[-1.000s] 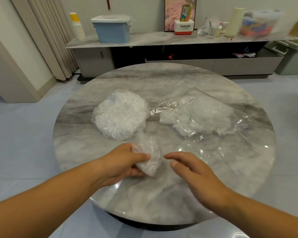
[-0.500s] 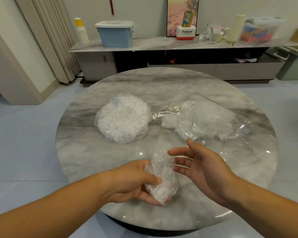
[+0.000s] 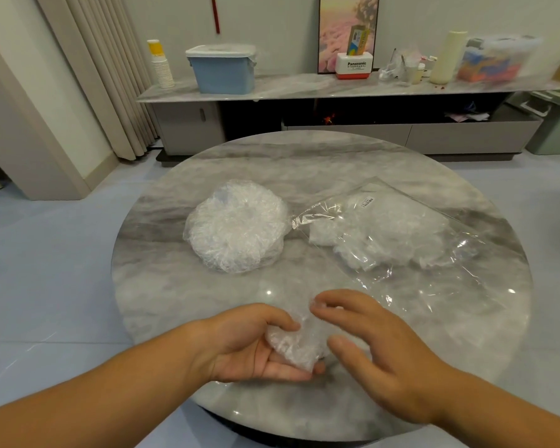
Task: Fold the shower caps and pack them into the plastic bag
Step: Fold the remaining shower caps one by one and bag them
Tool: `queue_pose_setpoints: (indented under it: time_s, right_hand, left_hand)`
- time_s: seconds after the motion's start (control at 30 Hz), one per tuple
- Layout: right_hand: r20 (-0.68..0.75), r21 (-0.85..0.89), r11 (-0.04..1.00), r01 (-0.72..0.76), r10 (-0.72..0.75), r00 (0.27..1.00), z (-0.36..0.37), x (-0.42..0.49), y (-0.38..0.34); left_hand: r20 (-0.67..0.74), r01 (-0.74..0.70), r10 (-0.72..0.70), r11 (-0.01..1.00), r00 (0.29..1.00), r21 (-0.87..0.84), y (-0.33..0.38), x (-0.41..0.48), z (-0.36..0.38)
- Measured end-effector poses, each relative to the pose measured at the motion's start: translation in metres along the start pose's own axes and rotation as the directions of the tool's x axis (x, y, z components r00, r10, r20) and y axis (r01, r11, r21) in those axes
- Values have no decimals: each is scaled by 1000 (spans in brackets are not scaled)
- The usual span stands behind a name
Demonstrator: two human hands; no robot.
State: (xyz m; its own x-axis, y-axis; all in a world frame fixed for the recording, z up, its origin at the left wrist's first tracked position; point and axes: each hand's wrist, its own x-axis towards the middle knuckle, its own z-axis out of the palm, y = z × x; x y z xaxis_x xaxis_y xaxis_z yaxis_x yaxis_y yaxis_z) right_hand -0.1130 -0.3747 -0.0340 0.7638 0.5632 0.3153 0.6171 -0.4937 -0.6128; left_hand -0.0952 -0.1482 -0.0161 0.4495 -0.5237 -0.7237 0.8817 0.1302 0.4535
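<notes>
Clear crinkled shower cap (image 3: 293, 345) sits pinched between thumb and upturned fingers of the left hand (image 3: 253, 344) over the table's (image 3: 162, 286) near edge, right hand (image 3: 379, 350) loosely spread with fingertips at its top; cap stack (image 3: 236, 226) mid-table, part-filled plastic bag (image 3: 401, 240) toward the right edge.

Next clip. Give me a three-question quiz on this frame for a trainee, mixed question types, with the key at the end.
1. Seen from the camera, where does the pile of shower caps lie? A) left of the plastic bag B) inside it C) on top of it
2. True or false: the plastic bag is empty.
3. Fill in: the left hand grips a crumpled ____.
Key: 1 A. 2 false, it already holds caps. 3 shower cap.
</notes>
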Motion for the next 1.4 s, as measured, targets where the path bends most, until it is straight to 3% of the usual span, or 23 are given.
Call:
queue_pose_setpoints:
  time_s: [0.1,0.33,0.6,0.73,0.8,0.87,0.93,1.03,1.13,1.27,1.4]
  right_hand:
    - [74,-235,947,219,-207,976,1,-4,0]
    - [239,-342,884,319,-246,939,0,-8,0]
    - [342,-449,829,333,-185,921,2,-11,3]
    - [241,-428,873,234,-139,960,-12,-16,0]
    - [103,-333,938,94,-63,993,-21,-19,-1]
    - [-39,-107,983,-152,149,988,-35,-20,-8]
    - [-87,289,883,-369,408,909,-49,-15,-14]
    - [-56,638,658,-401,559,828,-66,-13,-7]
    - [-88,728,587,-353,591,802,-79,-19,3]
    - [-116,741,580,-338,606,787,-91,-32,12]
    - [-217,711,586,-389,709,671,-107,-42,27]
  left_hand:
    - [47,-28,33,994,998,-102,3,-3,-4]
    - [208,-73,92,992,974,-99,6,-3,-12]
    - [-84,-199,209,973,974,117,3,8,11]
    - [-115,-272,283,956,952,106,13,16,25]
    - [-124,-350,360,932,924,98,22,15,34]
    - [-112,-422,432,901,895,101,31,14,49]
    - [-88,-481,491,869,867,113,38,14,68]
    - [-77,-520,530,846,845,118,40,19,98]
    - [-70,-528,546,830,835,181,37,30,121]
    - [-36,-523,549,812,835,258,31,40,142]
    - [-13,-515,589,717,808,469,28,48,148]
